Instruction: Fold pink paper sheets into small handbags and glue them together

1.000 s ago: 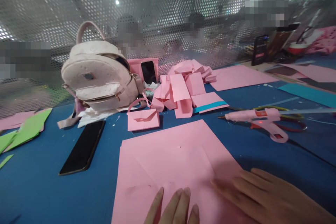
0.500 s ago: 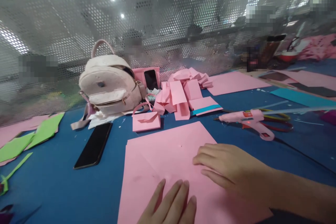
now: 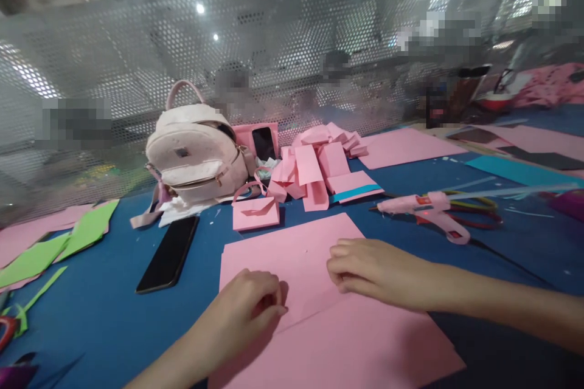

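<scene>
Pink paper sheets [image 3: 347, 346] lie on the blue table in front of me. An edge or crease runs slantwise across them between my hands. My left hand [image 3: 255, 301] is closed at the left of this line, fingers curled and thumb close to the forefinger, on the pink paper. At the line's right end my right hand [image 3: 365, 264] is also closed, its bent fingertips on the paper; the fingers partly hide what they grip. Just beyond the sheets sits a small pink paper bag [image 3: 255, 214] with a handle.
A pink glue gun [image 3: 426, 206] with a cord lies at right, scissors behind it. A black phone [image 3: 168, 255] lies left, near a white backpack [image 3: 196, 152]. Folded pink pieces [image 3: 314, 170] are piled behind. Green paper [image 3: 86, 234] and red-handled scissors [image 3: 6, 329] are far left.
My left hand has gone from flat, spread fingers to curled ones, farther up the paper. My right hand has shifted slightly left and its fingers have bent. A line now shows across the pink paper.
</scene>
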